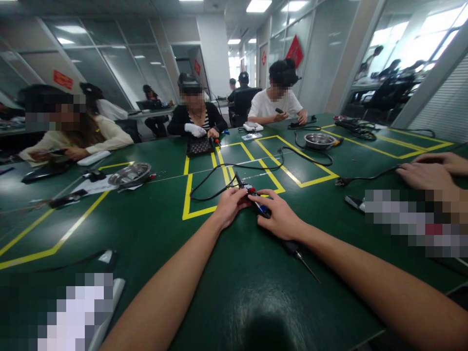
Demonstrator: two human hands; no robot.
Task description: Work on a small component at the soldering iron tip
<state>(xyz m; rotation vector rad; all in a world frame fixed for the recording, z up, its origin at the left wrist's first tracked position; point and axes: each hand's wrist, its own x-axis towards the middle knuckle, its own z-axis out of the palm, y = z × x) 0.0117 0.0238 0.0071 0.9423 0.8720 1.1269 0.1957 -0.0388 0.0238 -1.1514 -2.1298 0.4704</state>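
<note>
Both hands are at a corded soldering iron in the middle of the green table. Its handle is blue and black with a red part, and its thin metal tip points toward the lower right. My left hand is closed around the red cord end, its fingertips partly hidden. My right hand grips the handle from the right, thumb and forefinger along it. A black cord runs from the iron's far end and loops across the tabletop.
Yellow tape marks rectangles on the table. Metal bowls stand at left and far right. Another person's hands rest at the right by a cord. People sit across the table, one beside a black tray.
</note>
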